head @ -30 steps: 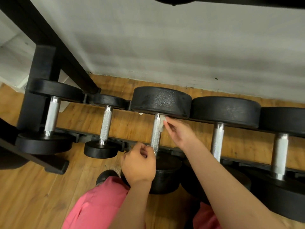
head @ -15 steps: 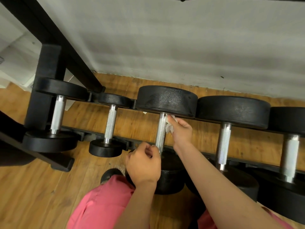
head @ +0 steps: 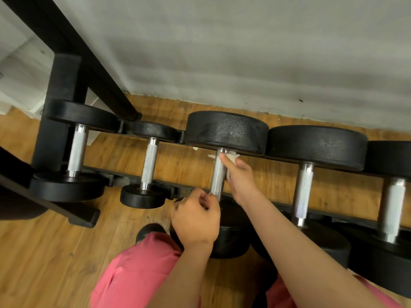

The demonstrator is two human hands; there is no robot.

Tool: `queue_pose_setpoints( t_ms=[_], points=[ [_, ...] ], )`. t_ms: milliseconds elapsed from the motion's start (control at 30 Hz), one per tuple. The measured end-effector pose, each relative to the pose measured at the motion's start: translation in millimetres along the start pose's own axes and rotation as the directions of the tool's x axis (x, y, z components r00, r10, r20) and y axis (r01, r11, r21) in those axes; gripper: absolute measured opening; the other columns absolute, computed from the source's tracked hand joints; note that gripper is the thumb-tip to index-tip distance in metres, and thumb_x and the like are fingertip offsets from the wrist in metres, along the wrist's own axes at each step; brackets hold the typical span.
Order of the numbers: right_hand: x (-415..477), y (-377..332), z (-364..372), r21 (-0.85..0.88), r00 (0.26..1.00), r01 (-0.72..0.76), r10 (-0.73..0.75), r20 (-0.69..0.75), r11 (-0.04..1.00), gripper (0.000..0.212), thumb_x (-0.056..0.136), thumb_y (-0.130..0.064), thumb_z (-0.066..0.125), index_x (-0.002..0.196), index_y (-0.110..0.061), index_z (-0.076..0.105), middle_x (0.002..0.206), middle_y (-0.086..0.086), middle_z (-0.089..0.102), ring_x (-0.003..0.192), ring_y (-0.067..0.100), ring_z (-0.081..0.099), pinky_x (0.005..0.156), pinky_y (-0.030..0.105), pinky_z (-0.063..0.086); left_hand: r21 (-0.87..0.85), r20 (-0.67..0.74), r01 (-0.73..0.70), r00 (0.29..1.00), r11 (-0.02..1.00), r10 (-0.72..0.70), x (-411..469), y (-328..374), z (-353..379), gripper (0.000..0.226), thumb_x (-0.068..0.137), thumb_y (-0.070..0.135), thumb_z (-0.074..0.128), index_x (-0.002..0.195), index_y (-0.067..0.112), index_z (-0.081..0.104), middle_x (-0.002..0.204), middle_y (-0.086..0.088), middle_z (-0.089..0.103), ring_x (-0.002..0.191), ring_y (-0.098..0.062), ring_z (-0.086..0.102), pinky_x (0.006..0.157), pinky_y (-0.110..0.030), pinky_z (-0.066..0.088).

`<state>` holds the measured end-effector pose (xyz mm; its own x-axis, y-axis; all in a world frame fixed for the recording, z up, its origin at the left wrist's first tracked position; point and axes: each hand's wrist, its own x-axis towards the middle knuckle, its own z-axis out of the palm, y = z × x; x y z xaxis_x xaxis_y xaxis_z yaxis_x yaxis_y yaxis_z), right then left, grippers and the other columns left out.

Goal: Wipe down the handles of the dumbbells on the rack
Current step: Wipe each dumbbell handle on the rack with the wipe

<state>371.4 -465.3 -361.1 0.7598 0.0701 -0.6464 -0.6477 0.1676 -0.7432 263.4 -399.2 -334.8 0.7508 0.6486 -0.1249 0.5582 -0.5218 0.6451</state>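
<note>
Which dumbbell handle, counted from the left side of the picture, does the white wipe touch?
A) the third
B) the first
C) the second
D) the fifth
A: the right hand presses the white wipe against the far end of the third handle, and the left hand holds its near end.

Right hand [head: 239,177]: forefinger, a second ago bent over the far end of the handle [head: 217,181], now lies straight along the bar, its tip pointing at the far weight head [head: 226,132], with the other fingers curled just right of it. Wipe [head: 234,157]: earlier bunched under that hand's fingertips on the bar's right side, now spread behind the bar just beyond the forefinger tip, one white corner showing on the side toward the left hand [head: 195,221].
</note>
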Motion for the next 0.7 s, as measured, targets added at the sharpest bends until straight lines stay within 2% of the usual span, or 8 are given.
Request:
queue_pose_setpoints(
  t_ms=[67, 100, 167, 233, 300, 400, 567, 700],
  points=[
    [-3.4, 0.9, 1.3, 0.054, 1.0, -0.026, 0.025, 0.005, 0.998, 0.036, 0.093, -0.034, 0.061, 0.124, -0.015, 0.059, 0.125, 0.004, 0.063, 0.121, 0.02, 0.054, 0.114, 0.04, 0.033, 0.006, -0.003, -0.008, 1.0, 1.0, 0.008, 0.1, 0.2, -0.1, 0.022, 0.086, 0.028, 0.06, 0.064, 0.026, 0.056, 0.053, 0.011, 0.055, 0.056, -0.007, 0.05, 0.078, -0.028, 0.033],
    [-6.8, 0.1, 1.9, 0.106, 0.999, -0.039, 0.039, 0.001, 0.994, 0.032, 0.096, -0.033, 0.055, 0.121, -0.013, 0.061, 0.125, 0.007, 0.063, 0.121, 0.021, 0.054, 0.113, 0.039, 0.033, 0.011, -0.005, -0.012, 1.0, 1.0, 0.012, 0.4, 0.5, -0.5, 0.022, 0.085, 0.028, 0.061, 0.064, 0.026, 0.056, 0.053, 0.011, 0.055, 0.055, -0.007, 0.05, 0.079, -0.028, 0.034],
    [-14.2, -0.9, 2.3, 0.126, 0.996, -0.055, 0.062, -0.059, 0.99, 0.038, 0.1, -0.028, 0.046, 0.128, -0.003, 0.057, 0.121, 0.011, 0.062, 0.119, 0.025, 0.055, 0.109, 0.038, 0.035, 0.024, 0.0, -0.014, 1.0, 1.0, 0.014, 0.7, 0.0, -0.6, 0.022, 0.085, 0.028, 0.061, 0.064, 0.026, 0.056, 0.053, 0.011, 0.055, 0.054, -0.006, 0.051, 0.079, -0.027, 0.034],
    [-17.8, -3.0, 1.5, 0.094, 0.991, 0.007, 0.005, -0.132, 0.996, 0.034, 0.101, -0.019, 0.047, 0.13, -0.005, 0.057, 0.128, 0.015, 0.059, 0.117, 0.025, 0.055, 0.107, 0.036, 0.037, 0.019, 0.005, -0.01, 1.0, 1.0, 0.01, 0.6, 0.2, -0.6, 0.022, 0.085, 0.028, 0.061, 0.063, 0.025, 0.056, 0.054, 0.01, 0.055, 0.054, -0.005, 0.05, 0.079, -0.027, 0.035],
    [-18.5, -3.0, 1.8, 0.068, 0.982, 0.122, -0.11, -0.155, 0.99, 0.027, 0.096, -0.012, 0.057, 0.122, -0.007, 0.064, 0.121, 0.013, 0.064, 0.106, 0.016, 0.061, 0.095, 0.028, 0.047, 0.017, 0.005, -0.012, 1.0, 1.0, 0.012, 0.4, 0.7, -0.7, 0.022, 0.085, 0.028, 0.061, 0.064, 0.025, 0.056, 0.054, 0.01, 0.055, 0.054, -0.005, 0.049, 0.078, -0.025, 0.031],
    [-15.8, -0.1, 3.1, 0.024, 0.967, 0.211, -0.205, -0.149, 0.977, 0.02, 0.091, -0.008, 0.065, 0.111, -0.005, 0.068, 0.094, 0.0, 0.071, 0.085, 0.006, 0.065, 0.073, 0.015, 0.049, 0.028, -0.001, -0.019, 1.0, 0.999, 0.019, 0.4, 0.4, 0.1, 0.022, 0.085, 0.028, 0.061, 0.063, 0.025, 0.055, 0.053, 0.01, 0.055, 0.054, -0.005, 0.049, 0.078, -0.024, 0.027],
    [-10.0, 1.7, 7.9, -0.038, 0.961, 0.228, -0.231, -0.151, 0.973, 0.005, 0.088, -0.015, 0.07, 0.089, -0.01, 0.07, 0.084, 0.002, 0.07, 0.079, 0.01, 0.063, 0.071, 0.021, 0.048, 0.035, -0.003, -0.022, 1.0, 0.999, 0.022, 0.3, -1.1, 0.8, 0.022, 0.084, 0.029, 0.061, 0.063, 0.026, 0.055, 0.053, 0.01, 0.054, 0.054, -0.005, 0.048, 0.08, -0.025, 0.032],
    [-6.2, 0.1, 13.0, -0.03, 0.962, 0.214, -0.216, -0.165, 0.976, 0.009, 0.087, -0.018, 0.071, 0.093, -0.011, 0.07, 0.089, 0.001, 0.071, 0.081, 0.007, 0.065, 0.065, 0.012, 0.046, 0.03, -0.002, -0.031, 1.0, 0.999, 0.031, 0.3, -1.5, 0.6, 0.022, 0.085, 0.028, 0.061, 0.063, 0.026, 0.055, 0.052, 0.01, 0.054, 0.053, -0.005, 0.049, 0.08, -0.024, 0.03]
  ],
)
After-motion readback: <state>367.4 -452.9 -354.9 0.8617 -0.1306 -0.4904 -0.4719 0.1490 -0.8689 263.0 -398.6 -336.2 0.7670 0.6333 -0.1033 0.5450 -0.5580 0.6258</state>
